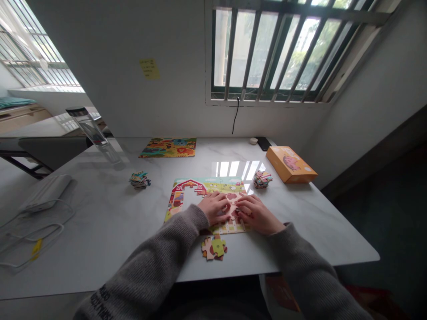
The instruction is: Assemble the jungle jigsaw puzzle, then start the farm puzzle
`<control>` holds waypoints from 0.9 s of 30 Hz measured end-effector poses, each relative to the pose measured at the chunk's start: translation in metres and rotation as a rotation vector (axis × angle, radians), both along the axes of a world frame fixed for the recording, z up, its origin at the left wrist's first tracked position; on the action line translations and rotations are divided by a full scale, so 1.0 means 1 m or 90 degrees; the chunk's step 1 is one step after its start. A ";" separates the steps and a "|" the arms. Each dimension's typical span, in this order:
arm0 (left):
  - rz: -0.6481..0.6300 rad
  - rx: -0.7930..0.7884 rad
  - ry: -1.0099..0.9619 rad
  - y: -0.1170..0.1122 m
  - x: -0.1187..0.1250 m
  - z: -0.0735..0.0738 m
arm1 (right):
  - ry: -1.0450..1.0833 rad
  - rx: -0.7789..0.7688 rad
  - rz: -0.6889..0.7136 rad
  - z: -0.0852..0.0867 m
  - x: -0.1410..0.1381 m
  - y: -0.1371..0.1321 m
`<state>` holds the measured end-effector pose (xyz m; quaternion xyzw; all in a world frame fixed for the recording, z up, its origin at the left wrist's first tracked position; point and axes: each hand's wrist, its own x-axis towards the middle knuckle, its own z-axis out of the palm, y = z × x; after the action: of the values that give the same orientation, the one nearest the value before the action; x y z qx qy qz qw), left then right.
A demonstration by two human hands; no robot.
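Note:
A farm jigsaw puzzle (230, 227) lies partly put together on the table, with a red barn at its upper left and a pink, brown-spotted animal in the middle. My left hand (214, 207) rests flat on the middle of it, fingers stretched out and thumb apart. Facing it, my right hand (256, 214) has its fingers and thumb bent together around a small puzzle piece (236, 210), largely hidden by the fingertips. Loose puzzle pieces (214, 248) lie in a heap just below the puzzle, near my left sleeve.
Stacks of pieces stand left (139, 179) and right (262, 179) of the puzzle. Behind are a finished animal puzzle (168, 148), an orange box (291, 164), a black phone (263, 143) and a small white case (253, 141). A clear bottle (90, 127) and white cables (50, 229) are at left.

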<state>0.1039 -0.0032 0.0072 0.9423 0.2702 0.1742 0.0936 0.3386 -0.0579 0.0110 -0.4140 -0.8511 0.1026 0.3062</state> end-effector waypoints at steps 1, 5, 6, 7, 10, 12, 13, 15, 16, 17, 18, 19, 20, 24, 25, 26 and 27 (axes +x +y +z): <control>0.002 -0.002 -0.003 0.000 0.000 -0.001 | 0.007 0.001 -0.019 0.000 0.002 0.000; 0.009 -0.003 -0.017 0.000 0.000 -0.004 | -0.003 -0.015 -0.065 -0.004 0.010 -0.001; 0.012 -0.003 -0.021 -0.001 0.000 -0.004 | -0.013 -0.021 -0.067 -0.005 0.011 -0.001; 0.014 -0.003 -0.024 -0.001 0.001 -0.005 | -0.021 -0.026 -0.068 -0.006 0.011 -0.001; 0.019 -0.009 -0.028 -0.002 0.002 -0.004 | -0.036 -0.037 -0.077 -0.007 0.009 -0.003; 0.021 -0.015 -0.026 -0.002 0.002 -0.005 | -0.048 -0.042 -0.081 -0.006 0.007 -0.004; 0.023 -0.018 -0.024 -0.002 0.002 -0.005 | -0.055 -0.045 -0.086 -0.006 0.006 -0.004; 0.027 -0.020 -0.024 -0.002 0.002 -0.005 | -0.069 -0.054 -0.095 -0.006 0.005 -0.003; 0.028 -0.020 -0.026 -0.001 0.002 -0.006 | -0.074 -0.060 -0.098 -0.005 0.004 -0.003; 0.028 -0.018 -0.029 -0.001 0.002 -0.006 | -0.079 -0.068 -0.100 -0.005 0.003 -0.002; 0.029 -0.016 -0.032 -0.001 0.002 -0.007 | -0.084 -0.079 -0.101 -0.004 0.003 0.000; 0.030 -0.013 -0.035 -0.001 0.001 -0.007 | -0.091 -0.089 -0.099 -0.003 0.003 0.001; 0.031 -0.011 -0.036 -0.001 0.001 -0.008 | -0.097 -0.098 -0.097 -0.002 0.003 0.002; 0.026 -0.019 -0.034 -0.001 0.000 -0.007 | -0.119 -0.125 -0.096 0.002 0.003 0.005; 0.023 -0.024 -0.032 -0.001 0.000 -0.006 | -0.122 -0.131 -0.096 0.003 0.003 0.005; 0.022 -0.029 -0.029 -0.001 0.000 -0.006 | -0.124 -0.136 -0.096 0.003 0.003 0.005; 0.020 -0.033 -0.027 -0.001 0.000 -0.006 | -0.126 -0.140 -0.095 0.004 0.003 0.004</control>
<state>0.1036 -0.0043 0.0014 0.9313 0.2873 0.1885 0.1207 0.3412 -0.0536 0.0148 -0.5148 -0.8277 0.1311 0.1807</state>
